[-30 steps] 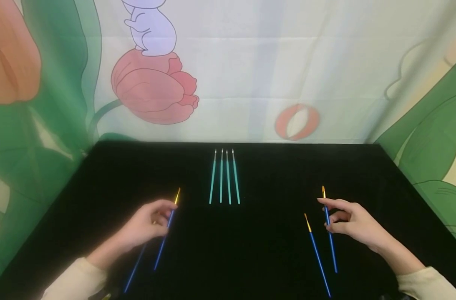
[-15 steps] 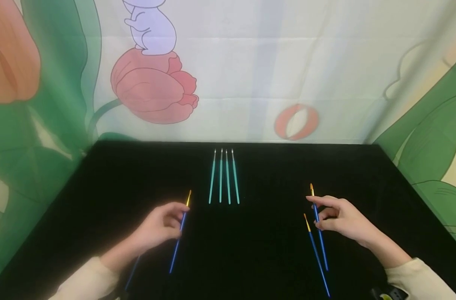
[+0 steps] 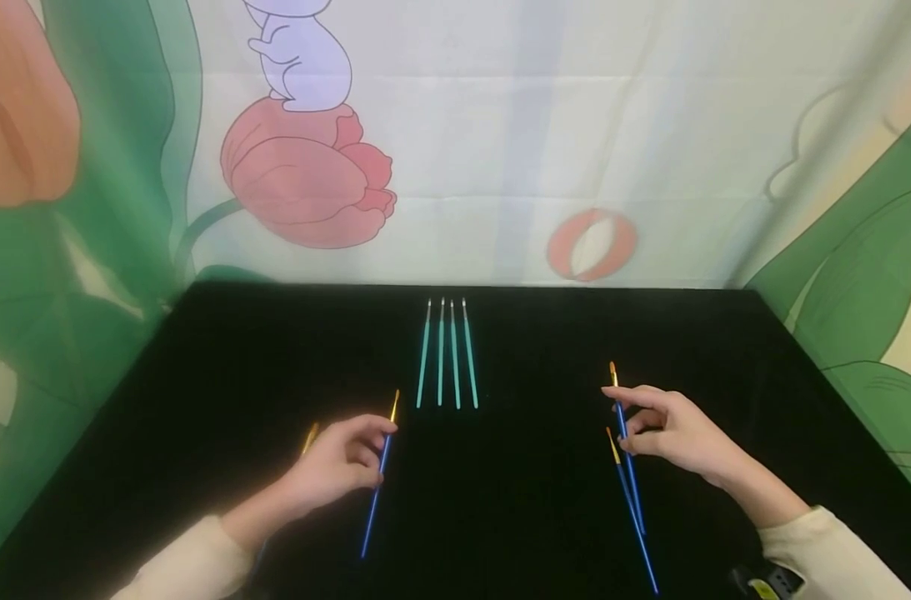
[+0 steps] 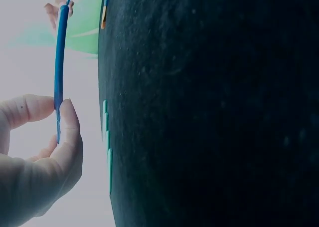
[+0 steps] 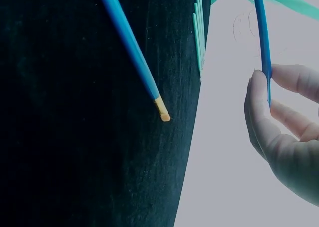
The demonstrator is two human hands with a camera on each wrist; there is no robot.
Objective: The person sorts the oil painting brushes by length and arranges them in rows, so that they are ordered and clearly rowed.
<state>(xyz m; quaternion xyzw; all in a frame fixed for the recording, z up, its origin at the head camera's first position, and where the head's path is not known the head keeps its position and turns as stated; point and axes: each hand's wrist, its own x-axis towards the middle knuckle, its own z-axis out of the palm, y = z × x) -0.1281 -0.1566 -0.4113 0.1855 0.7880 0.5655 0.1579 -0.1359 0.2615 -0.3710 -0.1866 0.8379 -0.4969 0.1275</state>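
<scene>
My left hand (image 3: 335, 461) pinches a blue paintbrush (image 3: 371, 517) between thumb and fingers, its yellow ferrule pointing up and away. In the left wrist view that hand (image 4: 47, 159) grips the blue handle above the black table. On the right, my right hand (image 3: 676, 429) holds another blue paintbrush (image 3: 635, 492) the same way, index finger lying across near its ferrule. Below it a second blue paintbrush (image 3: 646, 557) lies on the table, overlapped in the head view by the held one. Another yellow-ferruled paintbrush (image 3: 309, 437) lies under my left forearm, mostly hidden.
Several teal paintbrushes (image 3: 441, 367) lie side by side at the back middle of the black table (image 3: 515, 492), bristles away from me. A printed curtain (image 3: 455, 167) hangs behind the table's far edge. A dark device (image 3: 773, 582) sits by the right cuff.
Both hands have moved inward with their paintbrushes, the left one rightward and the right one leftward. The ferrule of the brush beneath my left forearm has come into sight.
</scene>
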